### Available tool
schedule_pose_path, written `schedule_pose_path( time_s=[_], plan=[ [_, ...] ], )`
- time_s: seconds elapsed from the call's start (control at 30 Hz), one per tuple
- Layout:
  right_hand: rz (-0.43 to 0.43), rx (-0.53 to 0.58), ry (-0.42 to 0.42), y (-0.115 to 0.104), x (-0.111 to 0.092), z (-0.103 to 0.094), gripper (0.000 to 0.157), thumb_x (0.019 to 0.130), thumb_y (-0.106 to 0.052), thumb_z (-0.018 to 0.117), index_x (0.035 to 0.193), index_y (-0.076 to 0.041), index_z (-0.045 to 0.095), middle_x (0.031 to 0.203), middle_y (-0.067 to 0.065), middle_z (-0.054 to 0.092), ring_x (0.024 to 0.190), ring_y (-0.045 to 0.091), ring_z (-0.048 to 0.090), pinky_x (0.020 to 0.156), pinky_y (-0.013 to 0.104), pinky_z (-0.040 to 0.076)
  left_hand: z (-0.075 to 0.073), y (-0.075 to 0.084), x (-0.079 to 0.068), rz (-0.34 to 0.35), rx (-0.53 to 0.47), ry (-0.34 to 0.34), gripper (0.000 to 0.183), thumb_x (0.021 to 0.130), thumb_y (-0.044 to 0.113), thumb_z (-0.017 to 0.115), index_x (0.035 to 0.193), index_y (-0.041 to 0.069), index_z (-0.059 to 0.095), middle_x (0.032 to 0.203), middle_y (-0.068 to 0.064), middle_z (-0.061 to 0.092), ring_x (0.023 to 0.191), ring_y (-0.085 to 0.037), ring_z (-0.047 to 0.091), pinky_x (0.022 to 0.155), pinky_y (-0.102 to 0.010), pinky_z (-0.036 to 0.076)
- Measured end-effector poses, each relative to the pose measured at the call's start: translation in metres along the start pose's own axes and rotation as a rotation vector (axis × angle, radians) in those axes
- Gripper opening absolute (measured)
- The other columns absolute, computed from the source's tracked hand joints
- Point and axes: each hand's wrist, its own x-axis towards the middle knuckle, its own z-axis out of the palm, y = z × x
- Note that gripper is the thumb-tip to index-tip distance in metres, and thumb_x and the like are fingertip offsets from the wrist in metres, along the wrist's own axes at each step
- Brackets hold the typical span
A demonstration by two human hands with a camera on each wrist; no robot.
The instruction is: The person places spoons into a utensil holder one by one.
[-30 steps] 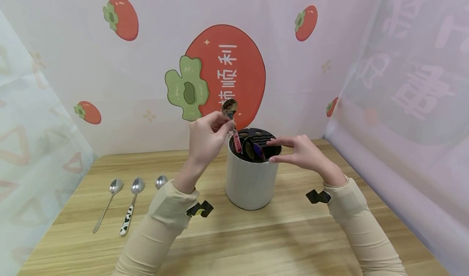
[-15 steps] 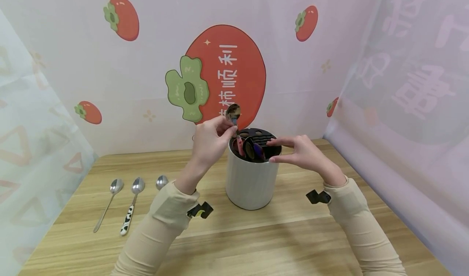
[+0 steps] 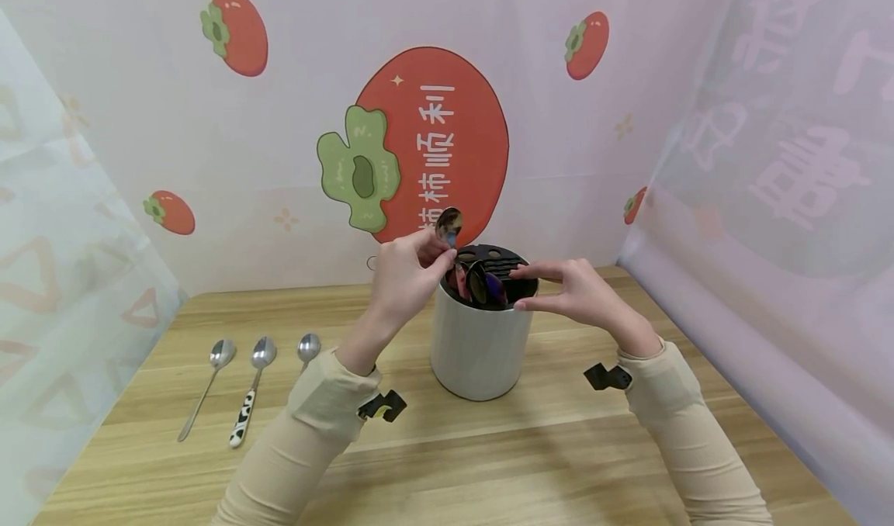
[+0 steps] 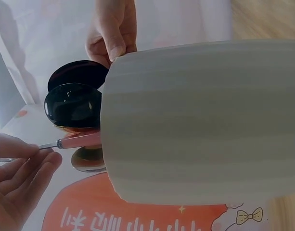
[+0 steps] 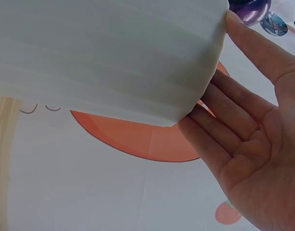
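The spoon (image 3: pixel 449 222) has a shiny metal bowl, directed to 12 o'clock, and a pink handle (image 4: pixel 80 140) that enters the white container (image 3: pixel 478 347) at the opening's 9 o'clock side. The left hand (image 3: pixel 407 274) pinches the metal neck. The right hand (image 3: pixel 576 293) is spread wide, thumb touching the container rim at 4 o'clock, and appears to grip nothing. Three table spoons (image 3: pixel 264 352) lie toward 9 o'clock. Backdrop lettering (image 3: pixel 436 150) reads 柿顺利; the adjoining lower character is partly hidden.
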Motion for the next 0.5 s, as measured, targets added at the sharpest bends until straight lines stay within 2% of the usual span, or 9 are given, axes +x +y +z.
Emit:
schedule_pose_path(
  time_s=[0.5],
  plan=[
    [-0.003,-0.002,0.007,0.0003,-0.0009,0.0005,0.045,0.078,-0.039,0.076,0.117,-0.018,0.068,0.122,0.004,0.065,0.119,0.023,0.058,0.099,0.047,0.045,0.0061,-0.0014,-0.0066,0.006,0.038,-0.021,0.004,0.084,0.012,0.069,0.082,0.008,0.071,0.074,-0.002,0.071,0.063,-0.009,0.064,0.061,-0.024,0.052]
  ],
)
